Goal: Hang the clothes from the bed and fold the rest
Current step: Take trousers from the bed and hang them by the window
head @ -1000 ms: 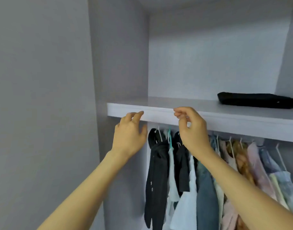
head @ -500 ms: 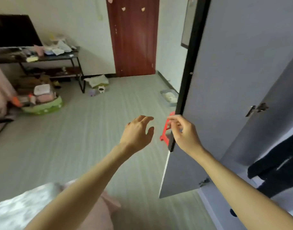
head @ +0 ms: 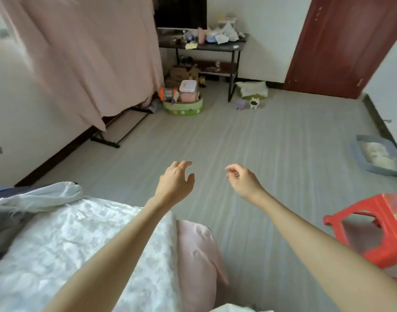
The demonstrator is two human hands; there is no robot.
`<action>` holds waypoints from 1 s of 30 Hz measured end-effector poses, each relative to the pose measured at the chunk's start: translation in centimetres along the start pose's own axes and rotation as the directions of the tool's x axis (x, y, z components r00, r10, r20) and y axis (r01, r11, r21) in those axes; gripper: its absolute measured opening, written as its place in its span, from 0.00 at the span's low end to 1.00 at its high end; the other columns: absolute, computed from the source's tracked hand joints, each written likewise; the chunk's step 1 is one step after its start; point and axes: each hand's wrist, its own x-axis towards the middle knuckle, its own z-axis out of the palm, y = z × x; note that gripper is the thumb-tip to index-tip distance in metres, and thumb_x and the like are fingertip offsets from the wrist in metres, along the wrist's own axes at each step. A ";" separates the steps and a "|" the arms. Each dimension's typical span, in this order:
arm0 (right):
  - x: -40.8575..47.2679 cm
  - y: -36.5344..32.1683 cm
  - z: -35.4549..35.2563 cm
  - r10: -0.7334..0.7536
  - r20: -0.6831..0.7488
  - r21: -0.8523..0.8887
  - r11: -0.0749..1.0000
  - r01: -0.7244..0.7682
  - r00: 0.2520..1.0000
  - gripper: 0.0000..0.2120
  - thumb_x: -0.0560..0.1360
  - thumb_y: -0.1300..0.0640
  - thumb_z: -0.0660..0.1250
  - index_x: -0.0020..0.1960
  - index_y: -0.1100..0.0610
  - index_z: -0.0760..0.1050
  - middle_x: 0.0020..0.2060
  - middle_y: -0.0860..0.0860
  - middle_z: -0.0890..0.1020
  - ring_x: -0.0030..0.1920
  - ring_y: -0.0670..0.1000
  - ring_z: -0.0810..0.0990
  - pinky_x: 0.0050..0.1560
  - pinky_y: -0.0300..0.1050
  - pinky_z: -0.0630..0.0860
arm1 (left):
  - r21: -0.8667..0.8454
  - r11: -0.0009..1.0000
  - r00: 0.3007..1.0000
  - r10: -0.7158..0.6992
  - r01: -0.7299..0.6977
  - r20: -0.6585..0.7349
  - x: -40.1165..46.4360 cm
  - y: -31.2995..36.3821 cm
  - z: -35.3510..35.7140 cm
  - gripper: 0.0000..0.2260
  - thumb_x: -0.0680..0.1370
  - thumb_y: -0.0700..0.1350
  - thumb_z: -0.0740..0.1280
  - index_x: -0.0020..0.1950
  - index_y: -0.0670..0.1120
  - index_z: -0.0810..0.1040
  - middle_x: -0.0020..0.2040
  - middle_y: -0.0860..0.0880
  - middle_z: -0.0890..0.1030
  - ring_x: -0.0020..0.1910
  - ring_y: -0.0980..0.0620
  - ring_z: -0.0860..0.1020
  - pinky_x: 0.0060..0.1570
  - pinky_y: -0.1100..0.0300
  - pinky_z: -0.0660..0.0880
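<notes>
Nearest, the bed (head: pixel 85 251) filled the lower left, its white floral cover ending at a pink corner beside bare grey floor (head: pixel 260 136). Pale and grey clothes (head: pixel 35 197) lay at the bed's left edge, left of both hands. The left hand (head: pixel 176 180) and the right hand (head: pixel 242 179) hovered over the floor, fingers loosely curled, holding nothing. A red stool (head: pixel 377 230) stood near right, a cluttered table (head: pixel 202 45) far off. No writing was legible.

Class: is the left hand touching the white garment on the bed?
Apart. The head view shows the left hand over bare floor, well clear of the white garment.
</notes>
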 end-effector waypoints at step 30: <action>43.5 -19.8 20.4 -0.403 0.752 0.161 0.880 0.447 0.521 0.14 0.78 0.63 0.53 0.57 0.58 0.75 0.47 0.52 0.80 0.52 0.53 0.76 0.46 0.40 0.70 | -0.296 0.586 0.427 -0.780 0.754 -0.457 25.9 -20.8 -9.3 0.18 0.78 0.42 0.61 0.68 0.44 0.70 0.65 0.44 0.72 0.64 0.46 0.70 0.64 0.54 0.65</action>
